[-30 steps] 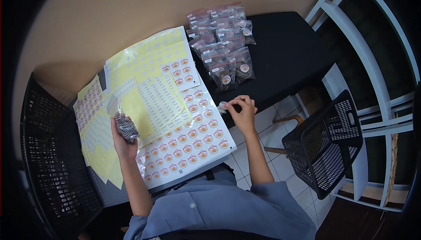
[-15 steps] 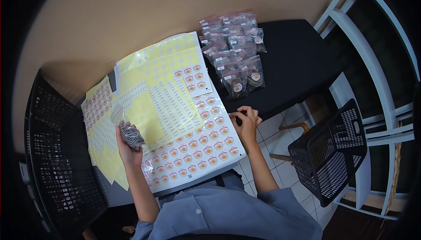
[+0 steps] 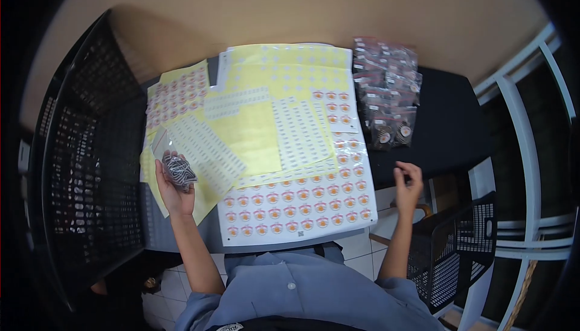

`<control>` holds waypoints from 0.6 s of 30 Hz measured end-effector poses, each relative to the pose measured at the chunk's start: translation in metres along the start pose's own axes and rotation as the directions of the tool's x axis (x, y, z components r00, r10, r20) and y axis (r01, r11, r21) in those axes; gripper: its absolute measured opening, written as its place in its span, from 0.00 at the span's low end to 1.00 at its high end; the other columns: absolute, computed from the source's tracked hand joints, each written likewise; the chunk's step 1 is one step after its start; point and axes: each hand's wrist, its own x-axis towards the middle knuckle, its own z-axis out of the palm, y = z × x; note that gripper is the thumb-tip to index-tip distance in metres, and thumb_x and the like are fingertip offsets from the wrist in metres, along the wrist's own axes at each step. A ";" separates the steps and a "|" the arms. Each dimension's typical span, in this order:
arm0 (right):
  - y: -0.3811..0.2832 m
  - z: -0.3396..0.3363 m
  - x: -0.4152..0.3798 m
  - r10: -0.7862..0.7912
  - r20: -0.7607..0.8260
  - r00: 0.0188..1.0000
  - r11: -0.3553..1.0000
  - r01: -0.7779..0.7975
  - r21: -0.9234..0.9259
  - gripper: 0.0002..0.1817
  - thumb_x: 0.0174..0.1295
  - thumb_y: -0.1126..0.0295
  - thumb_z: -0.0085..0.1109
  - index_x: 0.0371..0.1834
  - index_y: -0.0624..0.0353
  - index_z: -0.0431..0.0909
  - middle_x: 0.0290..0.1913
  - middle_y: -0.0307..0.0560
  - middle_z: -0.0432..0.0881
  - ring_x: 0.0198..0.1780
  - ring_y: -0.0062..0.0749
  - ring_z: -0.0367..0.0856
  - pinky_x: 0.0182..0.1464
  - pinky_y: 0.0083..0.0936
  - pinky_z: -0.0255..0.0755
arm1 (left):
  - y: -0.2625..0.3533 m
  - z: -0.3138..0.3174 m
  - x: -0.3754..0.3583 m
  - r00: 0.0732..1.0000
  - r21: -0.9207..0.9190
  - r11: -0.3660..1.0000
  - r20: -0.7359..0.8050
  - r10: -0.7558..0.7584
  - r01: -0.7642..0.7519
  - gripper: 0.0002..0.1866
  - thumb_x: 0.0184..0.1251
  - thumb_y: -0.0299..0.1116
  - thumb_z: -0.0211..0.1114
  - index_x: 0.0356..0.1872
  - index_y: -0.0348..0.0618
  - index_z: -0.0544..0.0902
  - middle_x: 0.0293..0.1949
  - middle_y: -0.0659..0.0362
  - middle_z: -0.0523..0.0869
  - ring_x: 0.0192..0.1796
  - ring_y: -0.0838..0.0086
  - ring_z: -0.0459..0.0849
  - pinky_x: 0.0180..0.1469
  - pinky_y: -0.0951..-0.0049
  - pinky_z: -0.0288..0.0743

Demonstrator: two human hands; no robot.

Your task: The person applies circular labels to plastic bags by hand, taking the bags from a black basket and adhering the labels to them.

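On the left side of the table, my left hand [image 3: 174, 194] grips a clear zip bag [image 3: 179, 171] filled with dark grey, striped cord-like loops. The bag's upper part stands up above my fingers, over the yellow-backed label sheets. Out past the right edge of the large white sticker sheet [image 3: 302, 216], my right hand [image 3: 409, 184] is raised by the table's front edge. Its fingers are loosely bent, with a gap beside the thumb, and I see nothing held in them. Several round pink-and-orange stickers cover the white sheet.
Yellow backing sheets [image 3: 248, 137] overlap across the table. Packed zip bags [image 3: 386, 89] lie in rows on the black tabletop [image 3: 447, 113] at right. A tall black basket [image 3: 90, 149] stands at left, and another black basket [image 3: 459, 252] is low at right, near a white metal rack [image 3: 525, 131].
The view has swung left, so the table contents sit further right. My left hand still holds the bag. My right hand has moved slightly away from the sticker sheet, its fingers still bent.
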 end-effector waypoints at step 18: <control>-0.240 0.213 -0.086 -0.495 0.663 0.562 0.869 0.311 0.385 0.21 0.45 0.72 0.59 0.45 0.65 0.69 0.47 0.54 0.71 0.48 0.45 0.71 0.49 0.31 0.66 | 0.056 -0.041 0.079 0.957 -0.028 0.984 0.239 -0.164 0.176 0.14 0.62 0.41 0.49 0.41 0.45 0.75 0.36 0.61 0.80 0.38 0.77 0.79 0.36 0.78 0.74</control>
